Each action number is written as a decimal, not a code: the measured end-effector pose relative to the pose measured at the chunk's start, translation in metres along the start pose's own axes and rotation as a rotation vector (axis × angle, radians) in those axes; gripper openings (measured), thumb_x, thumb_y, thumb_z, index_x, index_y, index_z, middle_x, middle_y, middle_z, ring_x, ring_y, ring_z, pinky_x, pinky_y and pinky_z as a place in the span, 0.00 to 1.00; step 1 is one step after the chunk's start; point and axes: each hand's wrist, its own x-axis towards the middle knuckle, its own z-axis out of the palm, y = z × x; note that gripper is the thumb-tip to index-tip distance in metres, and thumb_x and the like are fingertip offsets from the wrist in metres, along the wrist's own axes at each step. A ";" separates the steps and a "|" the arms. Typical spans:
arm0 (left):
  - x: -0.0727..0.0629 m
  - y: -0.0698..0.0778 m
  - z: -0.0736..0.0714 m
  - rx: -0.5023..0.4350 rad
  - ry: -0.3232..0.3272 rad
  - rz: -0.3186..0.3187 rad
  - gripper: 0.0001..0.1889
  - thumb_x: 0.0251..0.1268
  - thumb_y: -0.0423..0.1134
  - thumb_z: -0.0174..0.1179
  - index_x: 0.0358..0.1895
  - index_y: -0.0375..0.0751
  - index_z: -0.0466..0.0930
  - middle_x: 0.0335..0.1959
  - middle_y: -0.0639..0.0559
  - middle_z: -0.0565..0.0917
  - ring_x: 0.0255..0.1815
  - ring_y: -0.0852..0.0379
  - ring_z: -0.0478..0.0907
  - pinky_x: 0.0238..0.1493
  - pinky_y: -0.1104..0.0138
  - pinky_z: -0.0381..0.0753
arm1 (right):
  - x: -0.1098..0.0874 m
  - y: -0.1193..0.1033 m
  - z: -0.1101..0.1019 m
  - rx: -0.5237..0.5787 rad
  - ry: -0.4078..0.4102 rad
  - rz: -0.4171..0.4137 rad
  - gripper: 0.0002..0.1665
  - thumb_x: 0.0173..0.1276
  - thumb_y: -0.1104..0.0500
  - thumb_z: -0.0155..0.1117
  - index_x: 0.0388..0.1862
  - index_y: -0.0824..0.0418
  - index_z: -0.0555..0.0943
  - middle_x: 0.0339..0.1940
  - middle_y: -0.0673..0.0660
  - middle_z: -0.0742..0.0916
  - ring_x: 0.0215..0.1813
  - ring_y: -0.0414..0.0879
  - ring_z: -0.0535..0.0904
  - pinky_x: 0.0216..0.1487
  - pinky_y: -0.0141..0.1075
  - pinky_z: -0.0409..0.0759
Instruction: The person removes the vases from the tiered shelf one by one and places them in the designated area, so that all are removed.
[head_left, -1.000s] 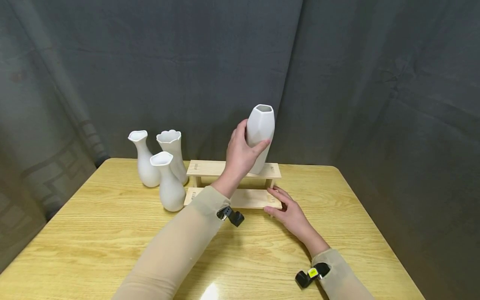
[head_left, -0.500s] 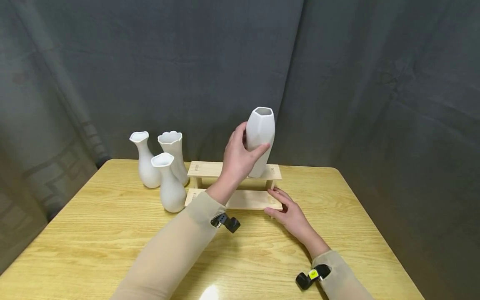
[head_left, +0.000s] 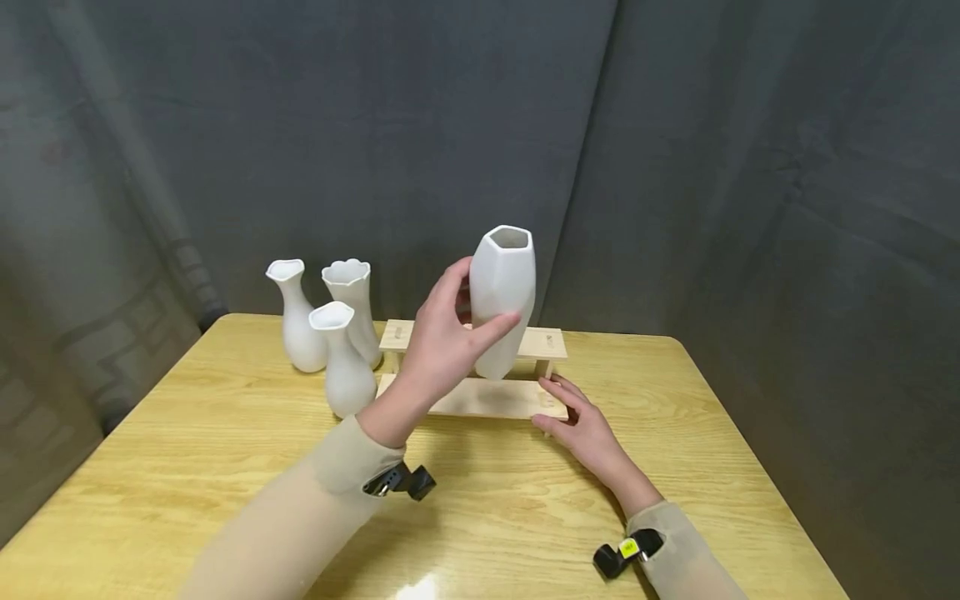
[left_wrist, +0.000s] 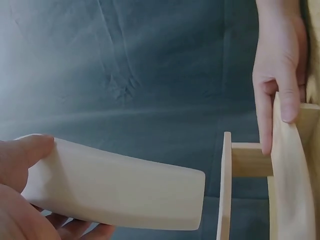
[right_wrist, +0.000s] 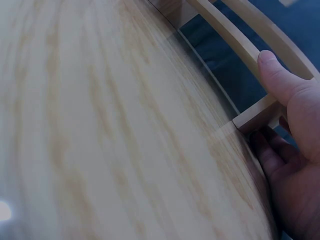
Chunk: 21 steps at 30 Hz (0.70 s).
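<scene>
My left hand (head_left: 442, 337) grips a white faceted vase (head_left: 504, 287), thumb on its near side and fingers behind it. In the left wrist view the base of the vase (left_wrist: 150, 192) is apart from the shelf boards. Beyond and below it stands a two-tier wooden stand (head_left: 491, 398) of pale boards. My right hand (head_left: 588, 433) holds the right end of the stand's lower board, thumb at the front edge and fingers toward the back. In the right wrist view the thumb (right_wrist: 277, 75) lies against the board, with the other fingers down by the stand's end.
Left of the stand, three white vases stand upright in a close group: a flared-neck vase (head_left: 300, 329), a scalloped-rim vase (head_left: 356, 292) and a nearer narrow-necked vase (head_left: 347, 375). The wooden table (head_left: 517, 517) ends at a dark grey curtain (head_left: 375, 125).
My left hand has brought the white faceted vase up off the upper board, toward me and slightly left. My right hand has stayed on the stand.
</scene>
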 end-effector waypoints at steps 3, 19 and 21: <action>-0.011 0.001 -0.015 -0.005 -0.008 0.004 0.39 0.67 0.40 0.81 0.78 0.46 0.72 0.65 0.51 0.81 0.59 0.50 0.84 0.62 0.52 0.87 | 0.001 -0.001 -0.001 -0.009 0.004 -0.003 0.45 0.75 0.44 0.78 0.87 0.49 0.72 0.92 0.56 0.61 0.90 0.58 0.54 0.84 0.58 0.61; -0.074 -0.003 -0.099 0.109 -0.008 -0.172 0.42 0.68 0.42 0.81 0.82 0.51 0.69 0.68 0.49 0.81 0.66 0.46 0.83 0.67 0.48 0.84 | 0.002 0.001 -0.008 0.005 -0.006 -0.020 0.45 0.77 0.46 0.77 0.87 0.50 0.71 0.92 0.57 0.59 0.91 0.58 0.52 0.86 0.56 0.58; -0.081 -0.004 -0.107 0.147 -0.009 -0.181 0.43 0.68 0.44 0.81 0.82 0.53 0.69 0.68 0.50 0.81 0.66 0.47 0.83 0.66 0.51 0.85 | 0.002 0.001 -0.008 0.005 -0.003 -0.019 0.44 0.77 0.46 0.77 0.87 0.49 0.71 0.92 0.57 0.59 0.91 0.58 0.52 0.86 0.57 0.58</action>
